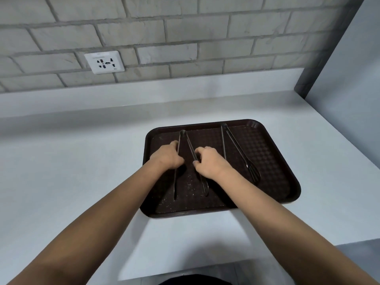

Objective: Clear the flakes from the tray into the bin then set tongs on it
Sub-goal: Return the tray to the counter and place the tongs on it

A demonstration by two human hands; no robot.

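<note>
Both hands are working over the tray (273,140), each on one arm of the left tongs (190,147). The left hand (167,156) is curling its fingers around the left arm of those tongs, and the right hand (207,163) is pinching the right arm between thumb and fingers. The tongs are lying with the hinge toward the tray's far edge and the two arms spreading toward the near edge, their tips resting on the tray floor. The second tongs (236,150) are lying untouched along the tray's right side, hinge at the far edge, tips near the right edge. Pale flakes (188,185) are still speckling the dark tray floor, thickest near the near-left corner. The tray is sitting on the counter (72,161) toward its right, close to the near edge. A socket (104,62) is sitting in the brick wall (205,27) beyond the counter's far edge.
</note>
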